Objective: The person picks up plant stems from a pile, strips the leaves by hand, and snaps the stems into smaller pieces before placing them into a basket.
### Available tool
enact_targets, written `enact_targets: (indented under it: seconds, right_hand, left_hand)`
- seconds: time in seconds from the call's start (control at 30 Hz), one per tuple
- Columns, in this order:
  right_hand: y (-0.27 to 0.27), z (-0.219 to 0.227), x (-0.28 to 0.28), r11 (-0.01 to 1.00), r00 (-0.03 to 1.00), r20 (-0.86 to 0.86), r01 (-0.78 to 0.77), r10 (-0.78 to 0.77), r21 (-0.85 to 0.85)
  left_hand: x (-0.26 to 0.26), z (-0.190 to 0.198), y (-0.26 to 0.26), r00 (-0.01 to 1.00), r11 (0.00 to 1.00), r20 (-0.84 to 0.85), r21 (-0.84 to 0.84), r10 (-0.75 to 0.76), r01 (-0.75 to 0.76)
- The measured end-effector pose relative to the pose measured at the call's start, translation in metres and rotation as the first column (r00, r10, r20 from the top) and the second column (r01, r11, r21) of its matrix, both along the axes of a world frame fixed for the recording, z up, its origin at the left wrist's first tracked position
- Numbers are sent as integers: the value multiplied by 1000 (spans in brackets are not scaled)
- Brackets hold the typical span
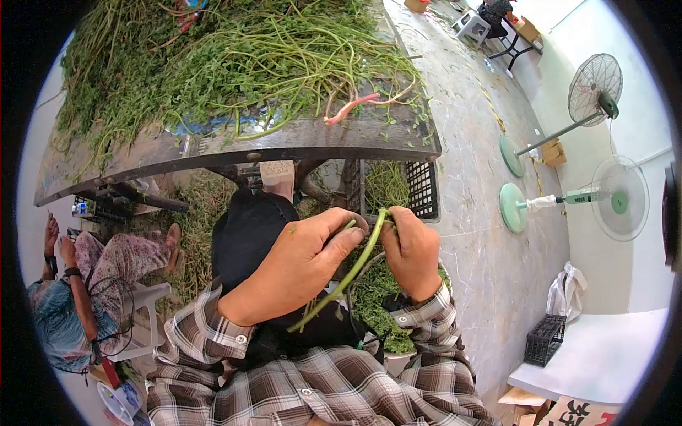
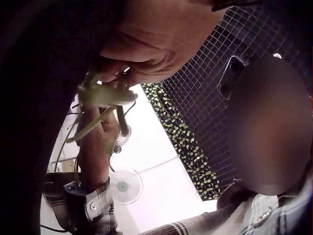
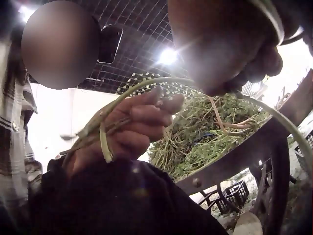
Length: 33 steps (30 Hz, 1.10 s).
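Between my two hands, in front of the chest, hangs a long green stem (image 1: 354,268), bowed and slanting down to the left. My right hand (image 1: 412,252) pinches its upper end between thumb and fingers. My left hand (image 1: 302,255) has its fingers curled round thinner stems, and a short cut end shows above the thumb. In the right wrist view the left hand (image 3: 139,120) grips several stems (image 3: 105,117) that stick out past its palm. Small leaf stalks (image 2: 93,125) dangle by the fingers in the left wrist view.
A heap of leafy green stems (image 1: 234,71) covers the dark table (image 1: 305,138) ahead, with a pinkish stem (image 1: 352,108) near its edge. Below stand a black crate (image 1: 424,188) and a container of picked leaves (image 1: 383,312). Another person (image 1: 78,298) sits at left; fans (image 1: 595,89) stand right.
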State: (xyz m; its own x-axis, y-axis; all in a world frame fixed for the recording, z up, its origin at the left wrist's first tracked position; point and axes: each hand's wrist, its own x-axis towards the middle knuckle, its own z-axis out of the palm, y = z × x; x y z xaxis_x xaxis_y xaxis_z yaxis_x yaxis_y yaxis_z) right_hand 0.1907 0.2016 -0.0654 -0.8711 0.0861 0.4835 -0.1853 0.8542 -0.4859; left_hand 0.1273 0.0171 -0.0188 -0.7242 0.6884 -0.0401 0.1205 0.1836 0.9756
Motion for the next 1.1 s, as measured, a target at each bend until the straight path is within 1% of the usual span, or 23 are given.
enact_targets:
  seconds: [0.07,0.13,0.17,0.23,0.33,0.37,0.4,0.43,0.47,0.5,0.53,0.57,0.63,0.7,0.77,0.83,0.87,0.9,0.93,0.97,1.0,1.03,1.1]
  right_hand:
    - [0,0,-2,1000,1000,-19,-18,18,10]
    - [0,0,-4,999,999,-38,-34,35,21]
    - [0,0,-4,999,999,-41,-31,32,30]
    - [-1,0,-5,999,999,-44,-28,30,38]
    - [-3,1,-4,1000,999,-36,8,-8,-6]
    - [-5,5,-3,995,1000,8,11,-11,-96]
    - [-6,10,-1,983,999,52,18,-9,-184]
    - [-8,16,2,983,999,53,17,-7,-185]
    - [-11,24,5,964,989,148,36,3,-262]
    - [-12,27,8,941,971,240,63,20,-334]
    - [-13,25,10,939,972,221,6,75,-343]
    - [-16,22,13,939,972,222,6,74,-344]
    - [-25,17,20,878,932,218,-168,290,-449]
    - [-38,18,27,852,869,248,-296,428,-432]
    - [-40,18,30,839,857,248,-313,451,-445]
    - [-29,17,28,855,933,180,-194,312,-481]
    - [-24,20,26,824,961,193,-55,196,-563]
    - [-18,19,28,579,927,341,193,158,-793]
    - [-11,15,26,458,941,284,174,183,-872]
    - [-6,12,23,328,954,224,151,199,-932]
    - [-6,14,21,330,955,225,152,195,-931]
    - [-9,14,18,323,939,245,161,240,-932]
    - [-23,9,15,296,917,265,175,299,-939]
  left_hand:
    - [0,-1,0,1000,1000,-7,8,-30,30]
    - [1,2,-1,993,998,105,41,-51,47]
    - [0,5,-2,993,998,105,41,-52,47]
    - [0,11,-3,968,992,216,20,-126,125]
    - [0,7,-4,974,991,182,29,-137,134]
    - [0,7,-4,974,991,183,28,-136,133]
    - [0,7,-5,988,996,131,7,-85,85]
    - [0,8,-5,996,999,77,-12,-34,35]
    - [0,7,-5,996,999,79,-13,-32,33]
    - [1,7,-4,999,1000,43,7,16,-16]
    - [2,7,-4,998,997,8,29,64,-65]
    - [2,4,-3,998,998,9,29,64,-64]
    - [2,-4,-1,985,968,18,181,171,-172]
    - [1,0,-1,980,962,54,189,191,-197]
    - [-1,4,-2,966,948,124,200,225,-247]
    - [-1,6,-3,967,949,118,199,225,-245]
    - [-1,9,-5,969,965,177,167,171,-201]
    - [-1,11,-7,965,978,236,140,117,-153]
    - [-1,13,-7,965,978,234,143,116,-152]
    - [-1,14,-6,974,993,221,97,45,-68]
    - [0,14,-5,977,999,212,51,-29,19]
    - [0,11,-3,976,998,214,53,-35,24]
    - [3,4,0,999,994,29,104,-43,40]
